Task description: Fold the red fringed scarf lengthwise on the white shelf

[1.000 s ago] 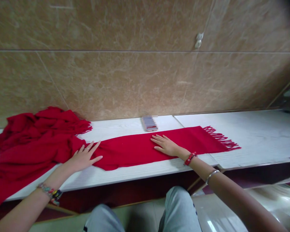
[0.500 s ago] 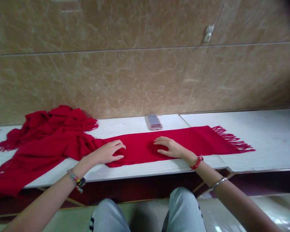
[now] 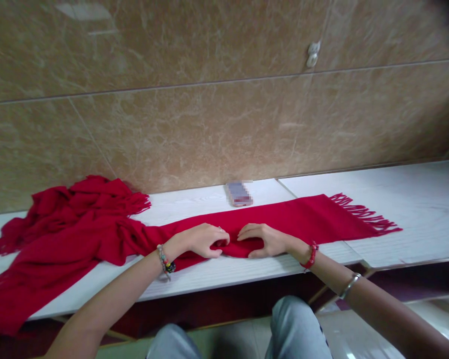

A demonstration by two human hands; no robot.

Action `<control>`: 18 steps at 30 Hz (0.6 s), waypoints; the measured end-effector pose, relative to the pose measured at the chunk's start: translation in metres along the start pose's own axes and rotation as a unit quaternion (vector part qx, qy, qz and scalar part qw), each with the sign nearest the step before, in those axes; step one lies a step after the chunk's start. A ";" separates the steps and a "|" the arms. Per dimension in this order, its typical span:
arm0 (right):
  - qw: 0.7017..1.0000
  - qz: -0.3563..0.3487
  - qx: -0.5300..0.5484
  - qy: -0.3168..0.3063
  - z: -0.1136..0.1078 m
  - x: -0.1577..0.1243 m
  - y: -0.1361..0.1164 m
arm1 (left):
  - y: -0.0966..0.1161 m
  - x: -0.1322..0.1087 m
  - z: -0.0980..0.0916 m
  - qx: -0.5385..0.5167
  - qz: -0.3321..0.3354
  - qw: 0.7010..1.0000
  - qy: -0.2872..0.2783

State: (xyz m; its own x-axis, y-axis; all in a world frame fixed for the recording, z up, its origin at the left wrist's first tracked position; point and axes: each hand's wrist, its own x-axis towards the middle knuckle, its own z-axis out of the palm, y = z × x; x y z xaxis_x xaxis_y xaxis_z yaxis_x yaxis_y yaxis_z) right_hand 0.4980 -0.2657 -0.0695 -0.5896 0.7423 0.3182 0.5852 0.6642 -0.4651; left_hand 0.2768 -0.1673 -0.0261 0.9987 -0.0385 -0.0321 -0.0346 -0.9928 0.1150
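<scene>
Both hands are sitting almost fingertip to fingertip now, having slid inward from lying flat and apart a second ago. The left hand (image 3: 204, 240) is curling and pinching a fold of the red scarf (image 3: 307, 217), while the right hand (image 3: 265, 239) is arching over it, gripping the near edge. The scarf is lying stretched along the white worktop (image 3: 415, 209), running left into a heap of red cloth (image 3: 71, 224), with a phone (image 3: 238, 193) just behind.
</scene>
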 end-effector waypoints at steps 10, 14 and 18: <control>0.999 -0.010 -0.047 0.020 0.000 -0.003 0.004 | -0.008 -0.010 0.013 0.015 0.001 0.999 0.052; 0.995 -0.024 -0.090 0.040 0.002 -0.005 0.004 | -0.007 -0.013 0.012 0.014 0.009 0.999 0.047; 0.987 -0.058 -0.135 0.056 0.004 -0.006 0.001 | -0.005 -0.014 0.011 0.040 0.026 0.998 0.050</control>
State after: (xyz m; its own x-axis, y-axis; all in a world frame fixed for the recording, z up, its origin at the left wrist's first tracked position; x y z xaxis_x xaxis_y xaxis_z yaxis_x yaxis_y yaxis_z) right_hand 0.4996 -0.2699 -0.0751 -0.6049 0.6544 0.4538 0.6534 0.7336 -0.1868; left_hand 0.2625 -0.1632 -0.0369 0.9941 -0.0818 0.0710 -0.0844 -0.9958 0.0348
